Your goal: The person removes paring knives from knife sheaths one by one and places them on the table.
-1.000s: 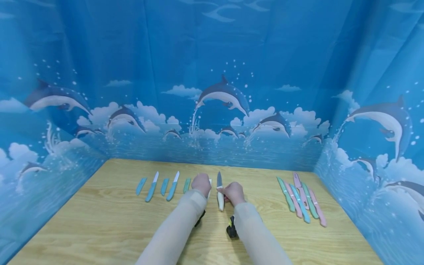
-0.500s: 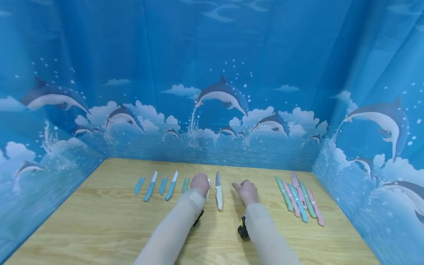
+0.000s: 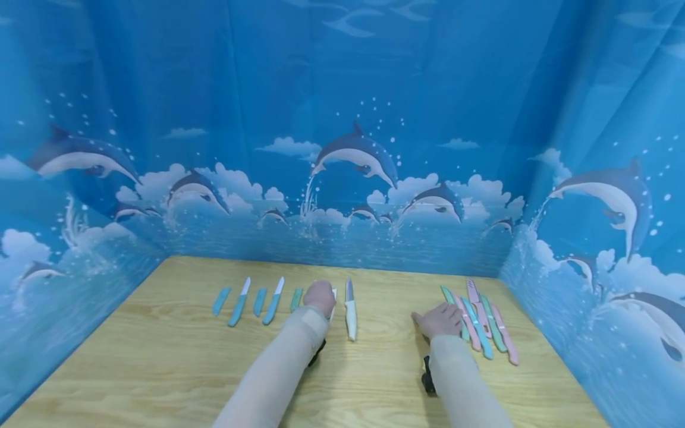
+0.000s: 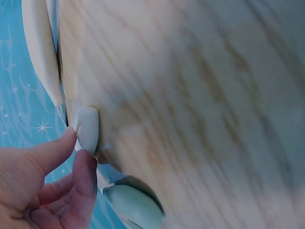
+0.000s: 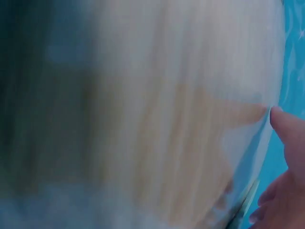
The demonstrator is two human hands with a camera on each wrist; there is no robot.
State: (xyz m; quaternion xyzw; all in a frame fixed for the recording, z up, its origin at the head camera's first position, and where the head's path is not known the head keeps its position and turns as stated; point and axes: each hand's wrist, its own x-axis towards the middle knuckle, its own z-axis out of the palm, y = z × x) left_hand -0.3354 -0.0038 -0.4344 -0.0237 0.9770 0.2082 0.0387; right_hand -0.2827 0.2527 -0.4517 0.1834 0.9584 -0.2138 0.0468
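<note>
Shifting rightward since the earlier head frames, your right hand (image 3: 440, 321) is leaving the white knife (image 3: 350, 318) lying on the table (image 3: 369, 386) and nearing the coloured knives (image 3: 478, 326), its fingers loosely extended, gripping nothing visible. In the left wrist view, your left hand (image 4: 28, 191) is staying put, pinching the white sheath (image 4: 88, 129) beside that knife. In the right wrist view, your thumb is pointing outward.

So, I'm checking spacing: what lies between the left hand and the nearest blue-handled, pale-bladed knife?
A flat green blade cover lies between the left hand and that blue-handled knife, as the head view shows.
</note>
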